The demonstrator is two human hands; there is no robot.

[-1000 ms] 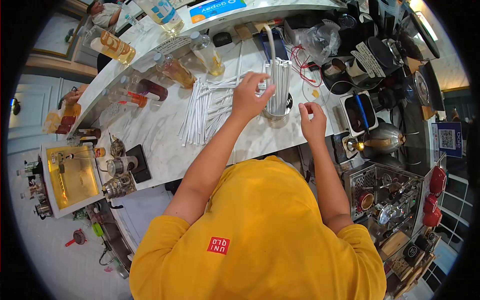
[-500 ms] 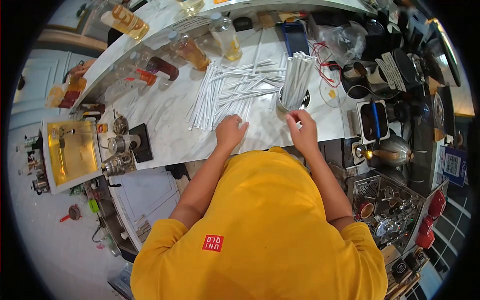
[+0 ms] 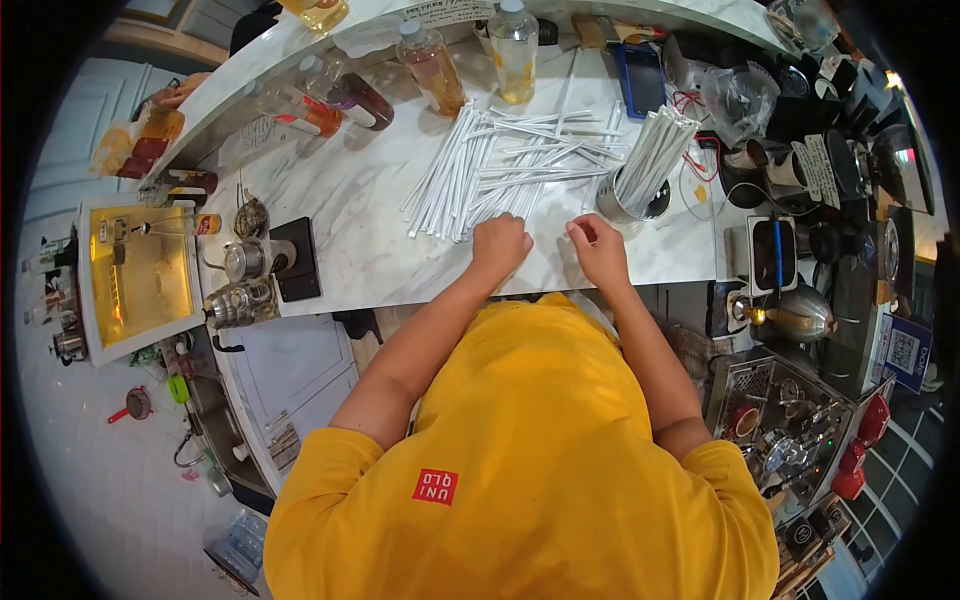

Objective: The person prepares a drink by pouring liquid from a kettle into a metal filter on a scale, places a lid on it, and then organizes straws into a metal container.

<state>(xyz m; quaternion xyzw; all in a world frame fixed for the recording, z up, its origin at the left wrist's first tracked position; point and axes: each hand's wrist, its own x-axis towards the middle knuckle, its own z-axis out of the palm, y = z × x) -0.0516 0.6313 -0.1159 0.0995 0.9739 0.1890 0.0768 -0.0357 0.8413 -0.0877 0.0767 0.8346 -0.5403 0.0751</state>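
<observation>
A loose pile of thin white straws (image 3: pixel 455 180) lies on the marble counter, some crossing others. At its near edge is my left hand (image 3: pixel 500 248), fingers curled in and thumb against them; what it holds, if anything, is hidden. My right hand (image 3: pixel 603 255) is just in front of a metal cup (image 3: pixel 612 203), apart from it, with thumb and fingers bent together in a loose pinch. Nothing I can make out shows between them. A thick bundle of straws (image 3: pixel 655 150) stands tilted in that cup.
Bottles of coloured drink (image 3: pixel 432 70) line the back of the counter. A blue-edged phone (image 3: pixel 640 80) and a red cable (image 3: pixel 700 160) lie behind the cup. Left is a black scale (image 3: pixel 296 260) by metal pots; right, a kettle (image 3: pixel 800 312). Another person's hand (image 3: pixel 183 90) is at far left.
The view has shifted, so the counter things appear farther right. My hands have come closer together, the right one away from the cup. My left thumb has closed against its fingers.
</observation>
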